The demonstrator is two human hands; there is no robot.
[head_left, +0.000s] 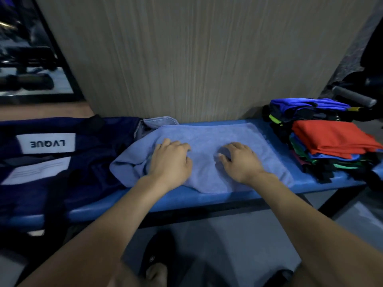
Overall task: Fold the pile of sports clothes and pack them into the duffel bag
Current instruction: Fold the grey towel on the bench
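In the head view, a light blue towel (207,154) lies spread across the middle of the blue bench (186,198), between the navy duffel bag (62,154) at its left end and the pile of sports clothes (329,141) at its right end. The left hand (171,160) and right hand (238,160) rest on the towel, fingers curled into the cloth as if bunching it; no clear pinch shows. The fold seems barely begun; next, each hand needs an edge to bring over squarely.
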